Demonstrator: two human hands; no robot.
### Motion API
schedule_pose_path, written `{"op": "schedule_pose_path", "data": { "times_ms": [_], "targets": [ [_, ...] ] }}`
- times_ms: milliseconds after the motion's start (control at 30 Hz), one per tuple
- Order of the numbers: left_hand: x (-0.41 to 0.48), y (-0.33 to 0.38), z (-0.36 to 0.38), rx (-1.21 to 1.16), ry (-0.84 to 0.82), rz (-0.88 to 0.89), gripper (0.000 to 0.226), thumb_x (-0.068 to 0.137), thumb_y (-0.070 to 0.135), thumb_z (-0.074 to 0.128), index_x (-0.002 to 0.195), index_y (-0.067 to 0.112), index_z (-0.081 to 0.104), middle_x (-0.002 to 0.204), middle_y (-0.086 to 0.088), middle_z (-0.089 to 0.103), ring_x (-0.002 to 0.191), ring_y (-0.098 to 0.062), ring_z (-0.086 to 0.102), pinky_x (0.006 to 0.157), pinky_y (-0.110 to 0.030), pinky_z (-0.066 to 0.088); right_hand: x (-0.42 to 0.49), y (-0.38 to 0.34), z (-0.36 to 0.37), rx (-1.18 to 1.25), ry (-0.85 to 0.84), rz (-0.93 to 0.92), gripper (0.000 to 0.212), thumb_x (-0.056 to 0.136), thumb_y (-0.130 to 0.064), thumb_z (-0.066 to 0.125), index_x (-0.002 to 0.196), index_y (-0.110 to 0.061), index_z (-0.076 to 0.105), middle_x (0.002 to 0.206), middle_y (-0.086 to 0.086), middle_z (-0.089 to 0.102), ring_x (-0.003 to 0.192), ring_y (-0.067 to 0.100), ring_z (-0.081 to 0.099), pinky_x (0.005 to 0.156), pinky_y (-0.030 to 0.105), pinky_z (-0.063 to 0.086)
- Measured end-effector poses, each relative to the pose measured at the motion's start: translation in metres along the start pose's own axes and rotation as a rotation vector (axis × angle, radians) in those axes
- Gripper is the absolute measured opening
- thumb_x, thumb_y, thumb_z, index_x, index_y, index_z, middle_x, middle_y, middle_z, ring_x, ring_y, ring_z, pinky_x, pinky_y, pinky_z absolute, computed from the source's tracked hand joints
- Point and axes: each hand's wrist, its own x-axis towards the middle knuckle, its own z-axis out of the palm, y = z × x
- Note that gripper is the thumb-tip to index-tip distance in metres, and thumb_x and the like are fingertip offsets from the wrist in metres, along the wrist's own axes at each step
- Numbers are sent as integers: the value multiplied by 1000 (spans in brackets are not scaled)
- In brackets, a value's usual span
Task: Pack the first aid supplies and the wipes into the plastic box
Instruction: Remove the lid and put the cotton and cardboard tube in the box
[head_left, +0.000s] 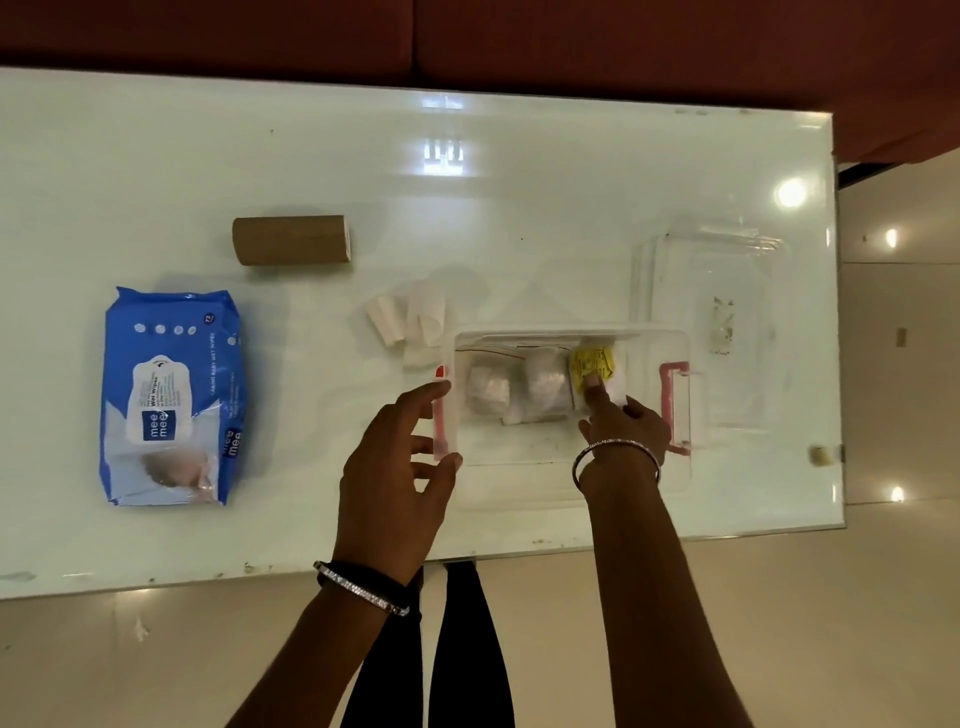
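A clear plastic box (519, 467) with pink side latches stands at the table's middle front. Inside it lie two white gauze rolls (488, 392) in a zip bag and a yellow-labelled packet (592, 364). My right hand (621, 421) reaches into the box, its fingers pressed on the yellow packet. Fingers apart, my left hand (400, 457) rests against the box's left latch. A blue pack of wet wipes (171, 395) lies at the far left. A brown bandage roll (291, 240) lies behind it. Small white rolled strips (410, 322) sit just left of the box's far corner.
The box's clear lid (706, 291) lies flat at the back right of the glossy white table (467, 208). The table's right edge runs close beyond the lid. Beige floor and my dark legs show below the front edge.
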Motion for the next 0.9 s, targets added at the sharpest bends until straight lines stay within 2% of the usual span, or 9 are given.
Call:
{"op": "schedule_pose_path", "data": {
  "times_ms": [167, 267, 367, 467, 533, 600, 733, 833, 900],
  "targets": [
    [2, 1, 1, -37, -4, -35, 68, 79, 5, 73, 132, 38, 47, 112, 15, 59, 87, 2, 63, 63, -9, 52, -1, 1, -3, 7, 21, -18, 61, 73, -30, 85, 120, -2, 59, 103, 14, 70, 73, 25, 70, 62, 21, 55],
    [5, 0, -3, -68, -26, -53, 69, 79, 8, 74, 130, 43, 45, 107, 20, 60, 87, 3, 64, 63, -8, 51, -3, -5, -8, -142, -16, -68, 71, 72, -36, 85, 126, 1, 57, 103, 13, 71, 95, 30, 72, 90, 37, 56],
    [12, -5, -9, -122, 29, -74, 51, 82, 15, 73, 124, 35, 53, 101, 16, 65, 82, 2, 66, 62, -7, 50, -15, -13, -18, -497, -6, -192, 79, 74, -46, 80, 134, -3, 55, 125, 16, 67, 118, 30, 63, 108, 43, 44],
    [26, -13, -21, -177, 126, -146, 26, 85, 22, 70, 109, 29, 63, 96, 11, 69, 78, -4, 68, 66, -17, 55, -35, -20, -27, -693, 117, -458, 51, 80, -40, 75, 121, -12, 67, 111, 8, 75, 94, 17, 69, 92, 26, 45],
    [38, -17, -31, -180, 181, -153, 18, 87, 18, 66, 103, 25, 66, 91, 8, 71, 79, -8, 69, 68, -25, 58, -47, -25, -26, -681, 130, -671, 26, 84, -31, 71, 106, -17, 73, 90, 1, 77, 71, 7, 62, 72, 3, 36],
    [52, -19, -41, -175, 247, -132, 15, 88, 12, 64, 99, 21, 67, 90, 4, 71, 81, -10, 69, 68, -24, 57, -54, -33, -18, -620, 78, -866, 11, 87, -20, 70, 96, -16, 74, 77, -3, 72, 64, 8, 61, 65, -6, 33],
    [88, -20, -66, -39, 426, -55, 14, 87, 11, 64, 99, 17, 68, 98, 0, 71, 80, 4, 63, 61, -1, 45, -67, -53, 16, -479, -71, -1143, 8, 88, -13, 68, 94, -14, 73, 74, -4, 71, 59, 8, 63, 61, 5, 46],
    [120, -27, -85, 63, 523, -58, 26, 86, 10, 66, 112, 10, 64, 111, -9, 66, 93, -13, 63, 64, 5, 38, -73, -67, 57, -432, -205, -1248, 10, 89, -13, 66, 96, -14, 73, 78, -4, 73, 62, 9, 66, 60, 14, 51],
    [140, -33, -96, 142, 484, -46, 39, 84, 6, 67, 122, 8, 58, 121, -13, 59, 105, -21, 59, 76, -4, 44, -77, -73, 88, -452, -312, -1283, 12, 88, -11, 64, 96, -15, 73, 81, -4, 74, 67, 11, 68, 64, 19, 54]
  ]
}}
